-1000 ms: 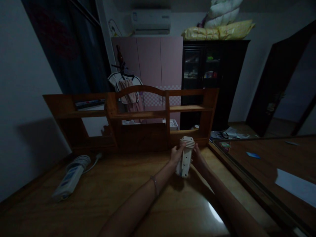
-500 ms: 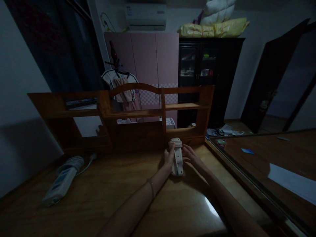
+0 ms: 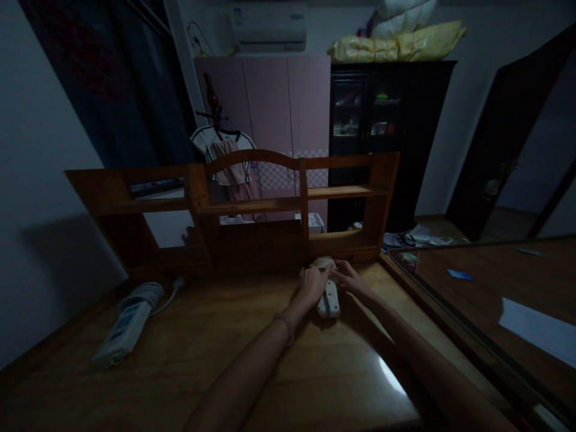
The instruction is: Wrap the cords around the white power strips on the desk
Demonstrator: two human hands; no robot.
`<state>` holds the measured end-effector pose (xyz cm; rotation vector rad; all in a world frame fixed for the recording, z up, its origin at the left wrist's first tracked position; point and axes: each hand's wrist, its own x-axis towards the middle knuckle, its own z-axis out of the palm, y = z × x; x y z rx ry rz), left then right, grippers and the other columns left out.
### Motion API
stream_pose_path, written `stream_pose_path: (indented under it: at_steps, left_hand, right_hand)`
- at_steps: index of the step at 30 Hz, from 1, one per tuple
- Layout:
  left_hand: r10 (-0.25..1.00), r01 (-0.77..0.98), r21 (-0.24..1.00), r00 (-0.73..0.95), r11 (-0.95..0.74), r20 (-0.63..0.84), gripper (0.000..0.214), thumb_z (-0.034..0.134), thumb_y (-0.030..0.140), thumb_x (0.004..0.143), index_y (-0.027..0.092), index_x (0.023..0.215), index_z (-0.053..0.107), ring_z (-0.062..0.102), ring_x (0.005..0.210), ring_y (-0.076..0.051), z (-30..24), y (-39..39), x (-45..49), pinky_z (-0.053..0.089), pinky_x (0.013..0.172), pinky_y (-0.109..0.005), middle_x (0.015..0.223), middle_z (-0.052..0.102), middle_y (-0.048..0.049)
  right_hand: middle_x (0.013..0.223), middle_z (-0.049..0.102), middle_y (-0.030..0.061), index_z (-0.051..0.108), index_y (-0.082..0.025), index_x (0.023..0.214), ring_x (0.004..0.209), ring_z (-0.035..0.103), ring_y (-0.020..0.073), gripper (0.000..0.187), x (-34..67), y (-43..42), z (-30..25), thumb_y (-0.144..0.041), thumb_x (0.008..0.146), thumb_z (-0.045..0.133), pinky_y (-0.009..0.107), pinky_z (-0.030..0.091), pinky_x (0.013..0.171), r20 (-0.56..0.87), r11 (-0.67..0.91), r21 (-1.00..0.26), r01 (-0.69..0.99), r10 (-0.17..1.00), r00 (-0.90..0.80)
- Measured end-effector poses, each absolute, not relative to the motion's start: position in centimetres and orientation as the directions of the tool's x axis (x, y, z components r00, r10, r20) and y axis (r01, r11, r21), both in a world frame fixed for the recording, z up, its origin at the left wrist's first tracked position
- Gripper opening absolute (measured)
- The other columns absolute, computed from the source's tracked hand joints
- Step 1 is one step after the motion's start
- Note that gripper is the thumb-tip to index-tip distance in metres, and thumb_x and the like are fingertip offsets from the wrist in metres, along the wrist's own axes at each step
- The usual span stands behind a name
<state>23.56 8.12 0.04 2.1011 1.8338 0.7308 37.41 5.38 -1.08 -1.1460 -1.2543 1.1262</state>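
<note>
A white power strip [image 3: 332,305], its screw-dotted back toward me, is between my hands above the wooden desk. Its pale cord [image 3: 323,262] is wound around the far end. My left hand [image 3: 312,284] grips it from the left, fingers laid across the back near the coils. From the other side, my right hand [image 3: 353,282] has its thumb and fingers drawn together at the cord; exactly what they pinch is too dark to make out. Another white power strip [image 3: 122,333], with a coiled cord, lies at the left of the desk.
A wooden shelf unit [image 3: 252,207] stands along the desk's [image 3: 216,360] back edge. To the right is a lower brown surface with a white sheet [image 3: 540,330] and a small blue card [image 3: 459,275]. A pink wardrobe [image 3: 270,108] and a dark cabinet [image 3: 418,138] stand beyond.
My left hand has moved up and across the back of the power strip, covering its middle. My right fingers have closed in on the wound cord. The view has shifted slightly.
</note>
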Motion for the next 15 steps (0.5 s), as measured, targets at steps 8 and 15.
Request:
stream_pose_path:
  at_steps: [8, 15]
  left_hand:
    - [0.988, 0.832, 0.537, 0.085, -0.142, 0.129, 0.080, 0.019, 0.065, 0.088, 0.002, 0.121, 0.055, 0.062, 0.107, -0.034, -0.9, 9.8, 25.9, 0.044, 0.085, -0.038, 0.110, 0.065, -0.0279]
    - [0.993, 0.778, 0.618, 0.116, -0.109, 0.029, 0.068, 0.023, 0.061, 0.092, 0.008, 0.118, 0.057, 0.062, 0.107, -0.027, -1.8, 11.4, 25.3, 0.046, 0.087, -0.036, 0.111, 0.065, -0.0206]
  right_hand:
    - [0.101, 0.066, 0.0051, 0.055, -0.024, 0.114, 0.078, 0.064, 0.0194, 0.051, 39.3, 7.1, -2.1, -0.033, 0.066, 0.070, 0.029, 0.053, 0.062, 0.119, 0.109, -0.988, 0.108, 0.989, 0.083]
    - [0.105, 0.069, 0.0089, 0.064, -0.018, 0.106, 0.086, 0.066, 0.0229, 0.038, 40.9, 7.9, -2.9, -0.022, 0.069, 0.061, 0.031, 0.054, 0.068, 0.170, 0.149, -0.963, 0.227, 0.982, 0.078]
